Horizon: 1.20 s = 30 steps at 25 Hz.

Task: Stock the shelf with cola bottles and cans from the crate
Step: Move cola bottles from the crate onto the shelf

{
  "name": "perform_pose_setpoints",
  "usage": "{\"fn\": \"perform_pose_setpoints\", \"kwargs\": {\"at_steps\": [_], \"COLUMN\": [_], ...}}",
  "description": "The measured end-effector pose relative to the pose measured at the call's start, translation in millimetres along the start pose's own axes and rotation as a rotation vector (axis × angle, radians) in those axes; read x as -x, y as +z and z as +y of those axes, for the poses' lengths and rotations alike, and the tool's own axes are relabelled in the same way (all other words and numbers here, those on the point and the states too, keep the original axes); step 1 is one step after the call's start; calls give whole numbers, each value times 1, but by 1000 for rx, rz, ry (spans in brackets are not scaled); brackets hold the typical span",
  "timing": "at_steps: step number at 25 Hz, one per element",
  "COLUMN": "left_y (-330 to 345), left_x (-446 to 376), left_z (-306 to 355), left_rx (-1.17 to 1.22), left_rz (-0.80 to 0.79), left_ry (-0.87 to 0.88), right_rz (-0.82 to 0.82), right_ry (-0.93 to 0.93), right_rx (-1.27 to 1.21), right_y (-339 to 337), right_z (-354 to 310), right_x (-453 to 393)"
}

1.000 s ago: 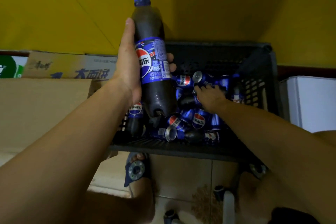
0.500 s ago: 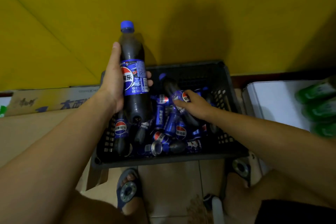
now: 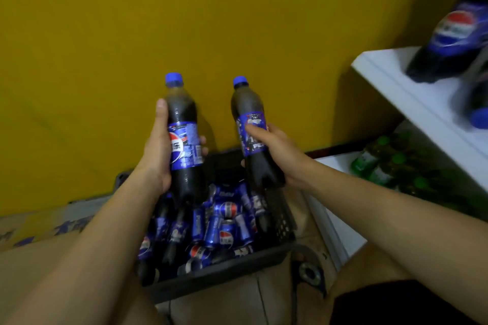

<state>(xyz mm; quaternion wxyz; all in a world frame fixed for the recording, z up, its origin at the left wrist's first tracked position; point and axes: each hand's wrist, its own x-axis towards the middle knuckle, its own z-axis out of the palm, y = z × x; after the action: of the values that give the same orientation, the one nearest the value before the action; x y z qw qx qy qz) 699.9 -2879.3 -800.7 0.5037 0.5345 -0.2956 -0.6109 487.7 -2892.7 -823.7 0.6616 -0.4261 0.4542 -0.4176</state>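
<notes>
Yellow wall [image 3: 158, 21] behind black crate [image 3: 280, 221]; white shelf [image 3: 412, 97] right.

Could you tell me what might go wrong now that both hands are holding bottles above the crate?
The right hand grips its bottle low on the body, so the top may tip and slip, falling onto the cans in the crate. The white shelf already carries large cola bottles near its edge; putting new ones beside them could knock one off. With the left hand also holding a bottle, neither hand is free to steady anything.
</notes>
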Motion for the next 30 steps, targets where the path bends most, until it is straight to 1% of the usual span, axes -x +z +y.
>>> {"fn": "perform_pose_setpoints", "kwargs": {"at_steps": [2,7,11,15,17,20,22,23,27,30], "left_y": [32,146,245,331,368,416,446,461,510,534], "left_x": [11,58,115,174,198,232,254,264,291,295], "left_z": [14,67,100,106,101,89,79,74,51,33], "left_rx": [-8,-31,-56,-54,-69,-113,-143,-156,-224,-238], "left_rz": [-70,-274,-514,-767,-850,-921,-965,-985,-1050,-1065], "left_ry": [13,143,256,246,231,244,260,269,265,247], "right_rz": [113,291,431,531,643,867,1035,1085,1182,1194], "right_ry": [-130,-353,-511,-618,-663,-690,-646,-632,-596,-509], "right_rx": [38,149,192,168,207,279,300,284,176,121], "right_y": [-13,-46,-91,-134,-159,-196,-222,-236,-288,-319], "right_z": [-36,-134,-197,-243,-255,-263,-263,-261,-252,-247], "right_x": [20,86,167,261,300,359,395,413,463,479]}}
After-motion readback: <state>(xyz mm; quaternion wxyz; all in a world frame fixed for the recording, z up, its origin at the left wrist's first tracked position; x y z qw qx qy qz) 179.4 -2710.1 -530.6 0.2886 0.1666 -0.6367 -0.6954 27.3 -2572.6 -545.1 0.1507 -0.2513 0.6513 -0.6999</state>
